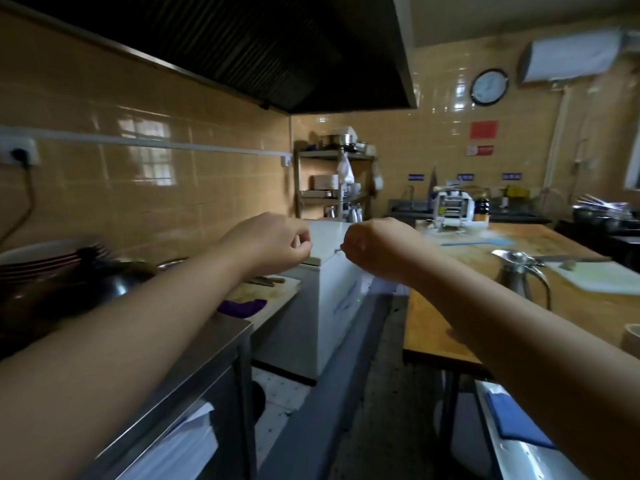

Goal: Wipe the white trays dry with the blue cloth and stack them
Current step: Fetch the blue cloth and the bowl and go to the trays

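**Hands up, cloth and tray waiting below**

You are holding both arms out at chest height, left hand point(277, 242) and right hand point(375, 247) loosely curled, close together, not touching; whether either is pinching anything, you cannot tell. The blue cloth point(512, 419) is lying on a white tray point(498, 455) low to your right, beside the wooden table point(460, 306). A steel jug point(519, 271) is standing near the table's edge.

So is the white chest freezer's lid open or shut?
Shut: the chest freezer has its lid lying flat on the body, no gap visible.
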